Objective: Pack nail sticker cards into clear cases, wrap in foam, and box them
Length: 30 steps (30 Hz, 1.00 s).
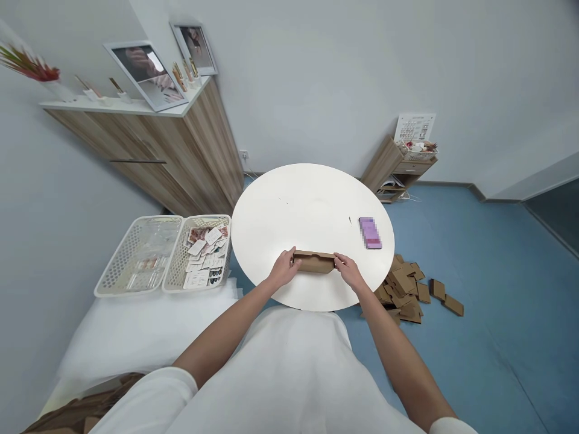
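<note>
At the near edge of the round white table (289, 205), the person has a small brown cardboard box (313, 263) clamped end to end. The left hand (283, 269) curls its fingers round one end and the right hand (348, 271) grips the other, which probably keeps it steady on the tabletop. A pink phone (370, 232) sits farther back on the table, out of the way. There are loose cardboard pieces (407, 289) on the floor right of the table and white baskets (131, 288) to its left.

You hold a small cardboard box (313, 261) between your left hand (283, 269) and right hand (348, 270), at the near edge of the round white table (298, 211). A purple phone (370, 232) lies to the right, folded boxes (407, 288) piled on the floor.
</note>
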Motion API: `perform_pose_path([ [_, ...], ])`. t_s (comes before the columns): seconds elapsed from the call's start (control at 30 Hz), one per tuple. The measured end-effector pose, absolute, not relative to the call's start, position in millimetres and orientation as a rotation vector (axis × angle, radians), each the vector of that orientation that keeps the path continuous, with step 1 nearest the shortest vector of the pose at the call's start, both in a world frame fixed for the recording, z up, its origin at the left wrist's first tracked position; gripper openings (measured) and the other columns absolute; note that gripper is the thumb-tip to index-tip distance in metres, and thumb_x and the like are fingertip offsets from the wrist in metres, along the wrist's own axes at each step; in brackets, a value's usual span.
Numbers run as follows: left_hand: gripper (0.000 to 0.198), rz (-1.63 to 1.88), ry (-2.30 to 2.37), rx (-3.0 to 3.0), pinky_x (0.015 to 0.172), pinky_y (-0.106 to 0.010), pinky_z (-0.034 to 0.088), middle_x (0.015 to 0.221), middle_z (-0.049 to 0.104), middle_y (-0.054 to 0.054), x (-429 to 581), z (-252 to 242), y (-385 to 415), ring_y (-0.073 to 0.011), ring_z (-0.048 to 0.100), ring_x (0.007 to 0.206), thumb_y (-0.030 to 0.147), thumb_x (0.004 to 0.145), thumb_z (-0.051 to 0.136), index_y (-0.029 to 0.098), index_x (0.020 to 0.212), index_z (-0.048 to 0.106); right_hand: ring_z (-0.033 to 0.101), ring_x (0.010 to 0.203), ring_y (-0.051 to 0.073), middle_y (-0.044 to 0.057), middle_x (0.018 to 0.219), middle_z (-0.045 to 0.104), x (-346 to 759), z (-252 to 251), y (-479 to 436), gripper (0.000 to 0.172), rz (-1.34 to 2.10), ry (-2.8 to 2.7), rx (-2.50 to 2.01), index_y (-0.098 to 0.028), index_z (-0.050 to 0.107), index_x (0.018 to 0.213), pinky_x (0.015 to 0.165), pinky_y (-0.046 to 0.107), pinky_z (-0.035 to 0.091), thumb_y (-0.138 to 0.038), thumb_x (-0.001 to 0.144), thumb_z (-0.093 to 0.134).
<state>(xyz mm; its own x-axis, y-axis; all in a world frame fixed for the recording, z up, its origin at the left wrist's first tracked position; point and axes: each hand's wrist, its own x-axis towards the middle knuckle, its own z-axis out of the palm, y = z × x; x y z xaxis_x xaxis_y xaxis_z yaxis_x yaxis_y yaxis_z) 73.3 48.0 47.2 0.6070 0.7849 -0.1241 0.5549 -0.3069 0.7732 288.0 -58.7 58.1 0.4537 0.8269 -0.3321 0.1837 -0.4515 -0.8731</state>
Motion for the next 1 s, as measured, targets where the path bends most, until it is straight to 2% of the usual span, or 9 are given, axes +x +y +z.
perform_pose_path([
  [0.1,0.048,0.390,1.076,1.871,0.079,-0.030,0.040,0.097,0.055,-0.007,73,47,52,-0.0174,0.052,0.087,0.049,0.084,0.031,0.022,0.121,0.046,0.056,0.088,0.017,0.005,0.111,0.057,286,59,-58,0.042,1.018,-0.795,-1.885,-0.022,0.058,0.108,0.079,0.033,0.044,-0.043,0.072,0.049],
  [0.2,0.047,0.414,1.127,1.729,0.079,-0.029,0.040,0.105,0.056,-0.006,75,46,59,-0.0179,0.053,0.092,0.049,0.084,0.031,0.021,0.114,0.052,0.056,0.080,0.016,0.006,0.106,0.059,282,61,-55,0.042,1.032,-0.724,-1.874,-0.021,0.060,0.103,0.073,0.031,0.046,-0.046,0.072,0.048],
  [0.33,0.051,0.344,1.171,1.636,0.074,-0.026,0.041,0.099,0.058,-0.007,72,42,64,-0.0167,0.055,0.085,0.048,0.079,0.043,0.018,0.119,0.048,0.057,0.073,0.015,0.005,0.099,0.059,278,58,-53,0.041,1.034,-0.645,-1.882,-0.022,0.058,0.103,0.064,0.028,0.046,-0.046,0.070,0.051],
  [0.47,0.055,0.307,1.135,1.579,0.066,-0.024,0.042,0.096,0.057,-0.005,65,35,62,-0.0142,0.055,0.079,0.046,0.075,0.049,0.018,0.122,0.045,0.058,0.071,0.014,0.005,0.102,0.056,272,49,-57,0.046,1.086,-0.618,-1.883,-0.023,0.052,0.111,0.062,0.028,0.046,-0.043,0.069,0.052],
  [0.63,0.050,0.333,1.069,1.543,0.061,-0.023,0.042,0.097,0.055,-0.005,63,30,58,-0.0136,0.054,0.078,0.043,0.077,0.046,0.020,0.121,0.046,0.059,0.074,0.015,0.006,0.109,0.054,264,45,-57,0.044,1.018,-0.661,-1.865,-0.023,0.052,0.112,0.067,0.031,0.046,-0.042,0.072,0.047],
  [0.77,0.047,0.349,1.071,1.581,0.068,-0.026,0.044,0.101,0.055,-0.006,65,28,55,-0.0156,0.054,0.085,0.041,0.078,0.045,0.021,0.120,0.046,0.059,0.077,0.017,0.007,0.111,0.055,263,43,-61,0.045,0.979,-0.677,-1.872,-0.022,0.052,0.113,0.073,0.034,0.046,-0.040,0.072,0.047],
  [1.0,0.048,0.440,0.941,1.564,0.079,-0.030,0.045,0.114,0.052,-0.007,76,8,32,-0.0166,0.056,0.094,0.018,0.073,0.051,0.022,0.120,0.042,0.055,0.101,0.021,0.008,0.122,0.049,267,25,-85,0.050,0.878,-0.648,-1.847,-0.022,0.046,0.117,0.081,0.033,0.046,-0.025,0.067,0.050],
])
